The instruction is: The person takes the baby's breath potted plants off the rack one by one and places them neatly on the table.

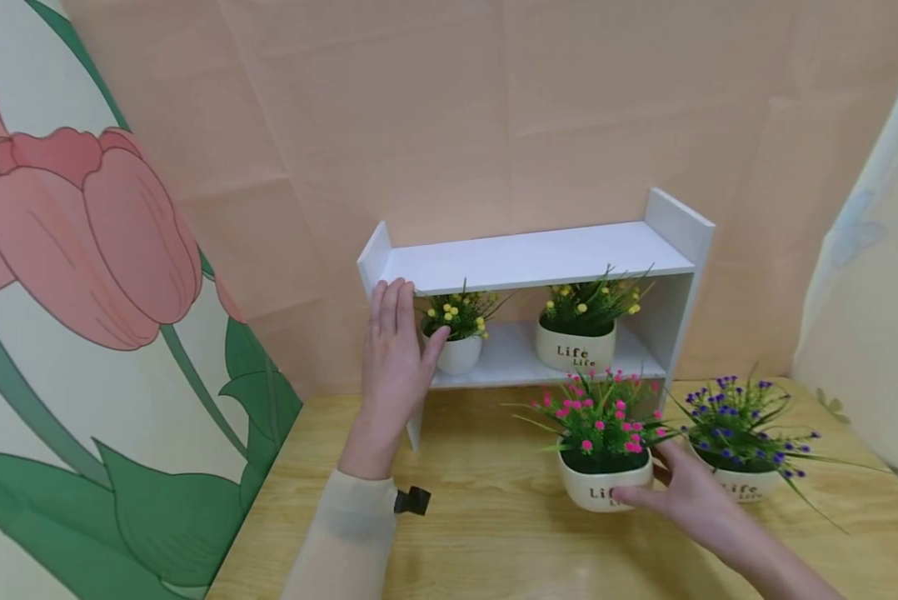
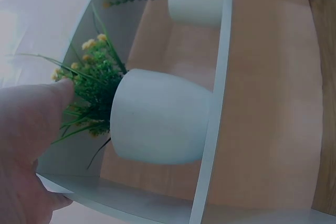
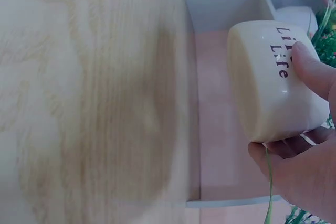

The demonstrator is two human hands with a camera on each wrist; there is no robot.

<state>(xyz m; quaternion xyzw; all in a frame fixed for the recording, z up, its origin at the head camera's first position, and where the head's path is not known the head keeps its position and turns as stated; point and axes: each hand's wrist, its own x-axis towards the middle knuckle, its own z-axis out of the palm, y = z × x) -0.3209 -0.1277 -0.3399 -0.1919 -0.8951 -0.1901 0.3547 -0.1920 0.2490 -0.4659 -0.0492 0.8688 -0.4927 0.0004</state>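
Note:
My right hand (image 1: 689, 492) grips a cream pot of pink flowers (image 1: 606, 479) lettered "Life", thumb on the front and fingers behind. In the right wrist view the held pot (image 3: 278, 77) is tilted in the picture, its base showing off the wooden table. My left hand (image 1: 396, 350) rests with straight fingers against the left end of a white two-tier shelf (image 1: 524, 254). Close beside its thumb, a small white pot of yellow flowers (image 1: 460, 357) stands on the lower board. A wider "Life" pot of yellow flowers (image 1: 575, 343) stands further right on that board.
A "Life" pot of purple flowers (image 1: 741, 482) stands on the wooden table (image 1: 494, 533) right of the shelf, just behind my right hand. A peach cloth backdrop (image 1: 449, 125) hangs behind. At left is a panel with a painted tulip (image 1: 89, 233).

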